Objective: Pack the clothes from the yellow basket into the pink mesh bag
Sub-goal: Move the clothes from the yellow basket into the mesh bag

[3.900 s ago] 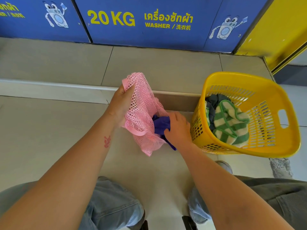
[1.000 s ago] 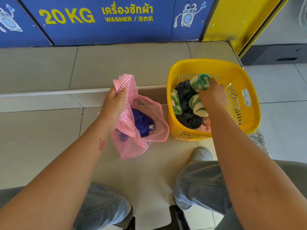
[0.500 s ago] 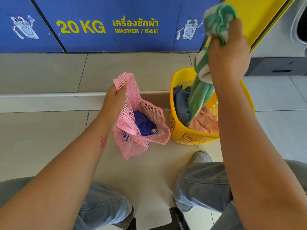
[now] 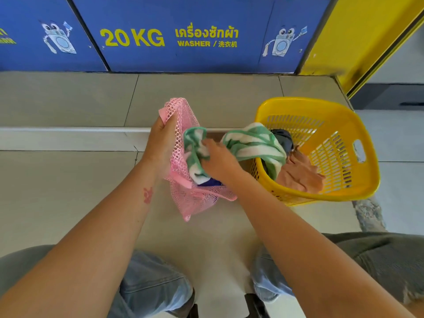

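Currently, left hand (image 4: 161, 143) fingers clamp the pink mesh bag (image 4: 192, 193) rim; right hand (image 4: 219, 160) fingers grip the green-striped cloth (image 4: 252, 143) trailing from the yellow basket (image 4: 358, 180).

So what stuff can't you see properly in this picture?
- Bottom of the yellow basket, head view: the orange cloth and dark clothes cover it, so anything underneath is hidden.
- Blue cloth in the pink bag: mostly hidden by the striped towel and the right hand.
- Left hand: its fingertips are hidden behind the bag's mesh.
- Both feet: cut off by the bottom edge.
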The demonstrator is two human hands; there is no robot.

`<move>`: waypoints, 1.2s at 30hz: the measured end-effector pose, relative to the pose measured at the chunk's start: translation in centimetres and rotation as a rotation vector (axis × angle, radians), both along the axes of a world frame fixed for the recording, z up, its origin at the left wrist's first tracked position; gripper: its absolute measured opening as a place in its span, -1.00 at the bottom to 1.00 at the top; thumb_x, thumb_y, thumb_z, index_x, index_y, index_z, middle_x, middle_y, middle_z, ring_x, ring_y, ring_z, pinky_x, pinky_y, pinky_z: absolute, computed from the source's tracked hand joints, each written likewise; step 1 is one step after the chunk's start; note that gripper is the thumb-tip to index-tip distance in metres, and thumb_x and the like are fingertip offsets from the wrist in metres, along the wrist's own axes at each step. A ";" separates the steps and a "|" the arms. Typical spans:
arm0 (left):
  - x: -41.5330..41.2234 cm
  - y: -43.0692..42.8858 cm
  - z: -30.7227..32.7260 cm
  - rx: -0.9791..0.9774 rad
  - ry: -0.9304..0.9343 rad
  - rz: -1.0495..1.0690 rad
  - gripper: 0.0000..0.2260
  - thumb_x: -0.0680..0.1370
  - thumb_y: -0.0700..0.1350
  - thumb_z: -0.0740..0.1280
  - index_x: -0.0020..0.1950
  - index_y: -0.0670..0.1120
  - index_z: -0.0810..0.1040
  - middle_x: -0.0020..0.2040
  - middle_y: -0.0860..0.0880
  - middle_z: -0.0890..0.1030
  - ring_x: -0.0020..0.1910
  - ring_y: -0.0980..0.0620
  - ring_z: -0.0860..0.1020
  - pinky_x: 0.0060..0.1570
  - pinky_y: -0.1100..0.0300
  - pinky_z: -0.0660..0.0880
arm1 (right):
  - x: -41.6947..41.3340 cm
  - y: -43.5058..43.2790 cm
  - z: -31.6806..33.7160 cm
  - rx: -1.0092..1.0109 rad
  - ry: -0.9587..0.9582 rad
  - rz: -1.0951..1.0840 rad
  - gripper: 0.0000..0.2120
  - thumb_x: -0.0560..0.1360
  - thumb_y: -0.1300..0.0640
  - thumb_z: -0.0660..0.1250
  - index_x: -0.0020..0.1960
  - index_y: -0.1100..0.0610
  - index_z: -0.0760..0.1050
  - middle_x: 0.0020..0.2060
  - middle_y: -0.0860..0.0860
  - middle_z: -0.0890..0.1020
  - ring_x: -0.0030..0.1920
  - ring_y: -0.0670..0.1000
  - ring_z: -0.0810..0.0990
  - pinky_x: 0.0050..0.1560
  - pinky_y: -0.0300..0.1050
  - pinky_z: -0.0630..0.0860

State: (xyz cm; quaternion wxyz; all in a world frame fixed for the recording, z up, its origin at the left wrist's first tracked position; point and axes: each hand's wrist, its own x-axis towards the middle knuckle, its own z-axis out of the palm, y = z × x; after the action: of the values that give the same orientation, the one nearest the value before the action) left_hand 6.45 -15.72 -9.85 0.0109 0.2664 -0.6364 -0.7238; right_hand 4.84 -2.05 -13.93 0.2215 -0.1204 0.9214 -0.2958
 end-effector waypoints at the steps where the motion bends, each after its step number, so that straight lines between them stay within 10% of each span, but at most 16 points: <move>1: 0.0 -0.1 -0.1 0.004 0.002 -0.006 -0.74 0.64 0.14 0.21 0.30 0.17 0.52 0.41 0.00 0.55 0.37 -0.10 0.52 0.41 -0.21 0.40 | 0.2 -0.1 -0.9 0.064 -0.053 0.051 -0.45 0.56 0.15 0.20 0.51 0.09 0.14 0.41 0.18 0.31 0.30 0.22 0.45 0.24 0.07 0.44; 5: 0.0 -0.2 -0.6 -0.010 -0.002 -0.016 -0.60 0.62 0.15 0.22 0.45 0.12 0.44 0.44 0.01 0.51 0.42 -0.09 0.47 0.44 -0.22 0.36 | -0.1 1.0 -1.0 0.252 -0.040 0.134 -0.56 0.58 0.23 0.12 0.45 0.05 0.29 0.29 0.13 0.49 0.19 0.16 0.54 0.13 0.02 0.50; 9: -0.2 0.0 -0.8 -0.008 -0.006 -0.032 -0.60 0.64 0.14 0.21 0.46 0.10 0.44 0.41 -0.02 0.54 0.38 -0.09 0.51 0.40 -0.21 0.40 | -1.5 2.9 2.7 -0.055 0.276 -0.147 -0.71 0.56 0.13 0.13 0.25 0.02 0.45 -0.17 0.03 0.64 -0.27 0.07 0.57 -0.28 -0.13 0.43; 13: -0.2 0.4 -0.6 -0.012 -0.003 -0.034 -0.63 0.65 0.13 0.21 0.44 0.11 0.44 0.41 -0.03 0.54 0.37 -0.11 0.52 0.39 -0.22 0.41 | -4.0 8.0 3.8 -0.187 0.610 -0.365 -0.62 0.47 -0.06 0.33 0.25 0.03 0.43 0.01 0.01 0.62 0.04 0.11 0.55 0.00 -0.04 0.44; 18: -0.2 0.9 -0.5 -0.026 -0.003 -0.041 -0.62 0.64 0.14 0.21 0.45 0.12 0.43 0.45 -0.01 0.50 0.42 -0.10 0.47 0.44 -0.22 0.36 | -4.2 14.2 -0.4 -0.273 -0.016 -0.419 -0.11 0.33 -0.39 0.34 0.47 0.08 0.19 0.41 0.08 0.40 0.40 0.14 0.38 0.37 0.20 0.34; 23: -0.2 0.9 -0.6 -0.026 -0.003 -0.036 -0.63 0.65 0.13 0.21 0.45 0.12 0.44 0.46 -0.01 0.50 0.43 -0.09 0.46 0.44 -0.22 0.35 | -2.9 16.1 -2.7 -0.040 -0.013 -0.312 -0.51 0.45 -0.43 0.12 -0.09 -0.03 0.48 -0.28 -0.18 0.51 -0.25 -0.23 0.41 -0.25 -0.23 0.31; 26: -0.2 1.1 -0.7 -0.020 -0.007 -0.038 -0.62 0.65 0.13 0.21 0.46 0.12 0.43 0.47 0.00 0.49 0.45 -0.09 0.45 0.45 -0.23 0.34 | -3.0 15.4 -2.2 0.077 0.118 -0.283 -0.48 0.55 -0.28 0.13 -0.29 0.14 0.48 -0.48 -0.02 0.42 -0.41 -0.06 0.35 -0.41 -0.16 0.20; 30: -0.4 1.3 -0.6 -0.028 -0.004 -0.047 -0.60 0.65 0.14 0.20 0.48 0.11 0.40 0.49 0.00 0.46 0.47 -0.09 0.42 0.47 -0.22 0.32 | -3.9 14.7 -0.5 -0.132 0.229 -0.357 -0.74 0.57 0.10 0.25 -0.09 0.29 0.57 -0.21 0.26 0.63 -0.14 0.25 0.58 -0.13 0.08 0.45; 36: -0.2 1.0 -0.5 -0.008 0.006 -0.041 -0.65 0.65 0.11 0.21 0.43 0.10 0.45 0.42 -0.02 0.53 0.40 -0.10 0.50 0.42 -0.20 0.38 | -4.9 10.7 7.4 -0.087 0.549 -0.278 -0.65 0.41 -0.02 0.13 0.06 0.14 0.50 -0.13 0.16 0.63 -0.15 0.19 0.56 -0.20 0.00 0.45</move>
State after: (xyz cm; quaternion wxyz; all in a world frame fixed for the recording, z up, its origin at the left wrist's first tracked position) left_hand 6.28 -14.76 -10.39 -0.0011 0.2510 -0.6446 -0.7222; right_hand -0.03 8.62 -6.53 -0.0834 -0.0780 0.9408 -0.3191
